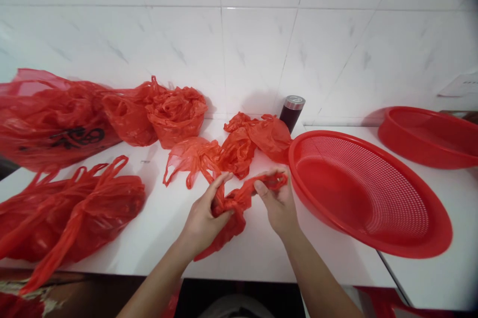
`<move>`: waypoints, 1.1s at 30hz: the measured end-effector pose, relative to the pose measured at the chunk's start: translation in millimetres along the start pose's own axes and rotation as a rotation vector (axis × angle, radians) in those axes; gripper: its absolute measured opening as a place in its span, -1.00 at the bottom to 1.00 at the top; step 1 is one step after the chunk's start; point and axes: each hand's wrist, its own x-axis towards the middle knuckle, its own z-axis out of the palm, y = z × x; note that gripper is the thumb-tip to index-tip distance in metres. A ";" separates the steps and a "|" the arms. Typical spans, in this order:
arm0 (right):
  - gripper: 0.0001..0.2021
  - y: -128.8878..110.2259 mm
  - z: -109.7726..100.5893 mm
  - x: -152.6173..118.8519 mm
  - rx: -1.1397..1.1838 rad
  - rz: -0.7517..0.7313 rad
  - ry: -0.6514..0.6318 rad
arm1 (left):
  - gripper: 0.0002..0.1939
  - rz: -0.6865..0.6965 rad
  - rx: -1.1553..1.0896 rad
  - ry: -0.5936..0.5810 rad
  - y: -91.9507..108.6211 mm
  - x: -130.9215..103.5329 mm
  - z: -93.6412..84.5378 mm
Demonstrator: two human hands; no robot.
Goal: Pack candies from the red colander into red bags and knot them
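Note:
A crumpled red plastic bag point(231, 213) is stretched between my two hands above the white table point(164, 233). My left hand point(205, 213) is closed round its gathered middle, thumb and fingers curled about it. With the thumb pressed against the fingers, my right hand point(276, 201) pinches a twisted end of the same bag. Just beyond my hands lie more red bags: a loose one with handles point(194, 156), a bunched one point(239, 151) and a fuller one point(272, 136). What the held bag contains, if anything, is hidden.
A large red perforated basket point(332, 188) stands right of my right hand. Behind it are a dark cylinder with a silver lid point(292, 113) and a red round basin point(429, 134). Several filled red bags point(70, 213) crowd the left side. A tiled wall point(257, 59) closes the back.

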 end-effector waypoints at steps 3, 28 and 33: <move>-0.38 11.1 -3.3 1.0 -0.009 0.054 -0.092 | -0.21 0.048 -0.005 0.033 7.1 -4.4 -1.6; -0.79 28.5 2.4 -7.8 -0.049 0.234 -0.220 | -0.21 0.567 0.395 0.160 -21.1 -12.1 6.0; -0.85 24.6 16.2 -14.8 -0.152 0.047 -0.080 | -0.20 0.389 0.249 0.162 -17.6 -15.3 6.5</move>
